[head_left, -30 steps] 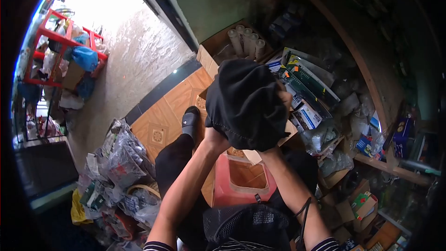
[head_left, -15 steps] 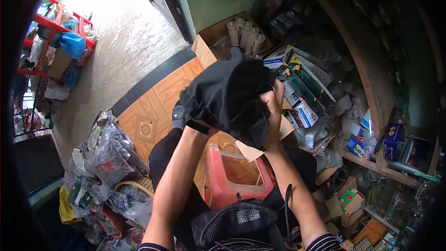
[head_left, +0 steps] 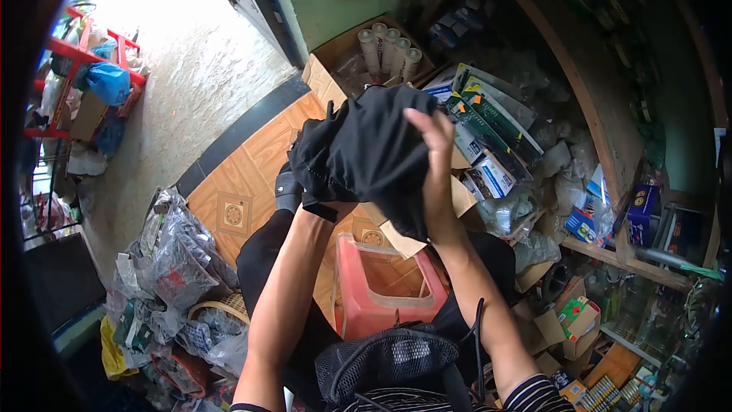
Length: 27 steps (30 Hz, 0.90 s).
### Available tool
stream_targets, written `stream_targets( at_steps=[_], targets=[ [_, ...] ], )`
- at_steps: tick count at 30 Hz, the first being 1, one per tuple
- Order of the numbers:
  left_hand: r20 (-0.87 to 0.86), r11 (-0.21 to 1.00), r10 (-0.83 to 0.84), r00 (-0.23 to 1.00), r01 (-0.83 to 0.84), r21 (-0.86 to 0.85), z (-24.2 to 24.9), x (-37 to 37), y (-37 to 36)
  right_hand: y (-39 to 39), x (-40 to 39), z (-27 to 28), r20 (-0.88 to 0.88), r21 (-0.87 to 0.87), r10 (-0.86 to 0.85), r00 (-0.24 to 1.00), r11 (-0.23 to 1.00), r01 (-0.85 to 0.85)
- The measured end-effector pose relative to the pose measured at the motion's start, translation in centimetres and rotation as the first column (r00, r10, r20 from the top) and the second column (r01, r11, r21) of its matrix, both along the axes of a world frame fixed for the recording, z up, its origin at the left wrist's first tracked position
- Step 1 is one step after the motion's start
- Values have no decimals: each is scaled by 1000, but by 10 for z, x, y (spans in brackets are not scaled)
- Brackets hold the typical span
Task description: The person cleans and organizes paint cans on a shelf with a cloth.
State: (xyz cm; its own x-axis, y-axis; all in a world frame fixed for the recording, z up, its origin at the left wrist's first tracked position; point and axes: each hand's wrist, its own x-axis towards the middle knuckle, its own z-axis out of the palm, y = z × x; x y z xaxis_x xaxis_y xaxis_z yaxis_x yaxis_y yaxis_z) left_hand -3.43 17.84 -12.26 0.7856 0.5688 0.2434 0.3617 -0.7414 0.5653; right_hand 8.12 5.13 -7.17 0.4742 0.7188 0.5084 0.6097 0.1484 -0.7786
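The right hand (head_left: 437,154) rests loosely parted fingers against black cloth (head_left: 366,149) near a pink stool (head_left: 352,309); the left hand (head_left: 347,209) has hidden fingers, grip impossible to tell

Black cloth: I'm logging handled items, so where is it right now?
In the head view, the black cloth is slightly above centre, against the right hand and, in the picture, below the white tubes.

Matt fabric, glossy film

A matt, creased finish is shown by the black cloth (head_left: 366,145). The stool (head_left: 389,322) is formed of smooth plastic. Wood grain is imitated on the smooth floor tiles (head_left: 263,154). Light is reflected by crinkled, glossy plastic bags (head_left: 180,259).
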Motion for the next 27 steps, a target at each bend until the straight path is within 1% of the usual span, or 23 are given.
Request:
stream_targets(
  at_steps=[1, 4, 5, 6, 7, 8, 9, 10, 11, 12, 13, 14, 15, 16, 17, 18, 20, 21, 22, 24, 25, 26, 27],
  targets=[
    [24, 999, 3, 1000, -2, -39, -6, 1, -2, -2, 4, 4, 97, -117, 77, 992, 991, -65],
    [183, 986, -13, 983, 43, -163, -18, 13, -9, -2, -7, 1, 58, -65, 12, 998, 998, -8],
    [284, 985, -119, 952, 150, -90, 8, 20, -11, -4, -2, -5, 243, -66, 32, 970, 998, -17],
    [280, 945, -37, 959, 124, -302, -13, 18, -17, -6, 1, -6, 269, -12, 22, 963, 1000, -19],
    [268, 864, 62, 962, 82, -496, -34, 16, -23, -12, -2, 6, 104, -14, 72, 992, 997, -71],
    [329, 703, 180, 927, 113, -702, -39, 16, -24, -18, -10, 22, -63, -6, 124, 990, 992, -125],
    [407, 452, 287, 867, 252, -856, -44, 13, -19, -22, -17, 30, -151, 105, 173, 973, 982, -158],
    [468, 113, 402, 787, 464, -878, -50, 7, -11, -29, -21, 41, -189, 143, 202, 961, 974, -177],
    [448, -265, 489, 749, 616, -741, -42, 0, -7, -32, -23, 50, -201, 184, 235, 951, 963, -199],
    [368, -511, 531, 764, 634, -580, -35, -2, -7, -34, -23, 55, -212, 224, 265, 941, 950, -217],
    [244, -705, 550, 798, 601, -376, -23, -3, -8, -35, -19, 56, -106, 160, 198, 975, 971, -179],
    [238, -479, 599, 764, 581, -659, -52, 2, -15, -31, -18, 42, -129, 120, 88, 988, 990, -73],
    [191, -222, 621, 760, 404, -887, -81, 6, -22, -28, -16, 28, -151, 74, -18, 988, 997, 29],
    [245, -540, 621, 745, 632, -555, -30, 5, -15, -20, -13, 16, -272, 40, -118, 955, 990, 134],
    [29, -512, 699, 714, 528, -677, 3, 16, -30, -17, -1, 3, -416, 45, -131, 900, 985, 165],
    [6, -478, 673, 739, 442, -759, 4, 19, -34, -16, 12, -5, -550, 48, -136, 824, 980, 194],
    [194, -516, 620, 760, 581, -629, 6, 19, -39, -17, 29, 1, -648, 109, -118, 753, 964, 244],
    [179, -533, 609, 773, 566, -629, 7, 22, -41, -17, 37, 3, -575, 23, -234, 784, 953, 302],
    [186, -525, 605, 774, 564, -638, 10, 24, -44, -19, 46, 7, -704, 75, -153, 693, 955, 287],
    [261, -578, 551, 793, 588, -566, 16, 25, -49, -25, 41, 15, -406, 77, -183, 895, 970, 233],
    [287, -543, 545, 788, 592, -596, 14, 26, -52, -22, 35, 22, -327, 42, -159, 931, 982, 182],
    [237, -601, 553, 799, 579, -551, 7, 24, -54, -22, 32, 23, -203, -13, -52, 978, 999, 50],
    [242, -583, 594, 768, 617, -528, 3, 22, -56, -21, 29, 24, -84, -67, 73, 994, 995, -78]
  ],
)
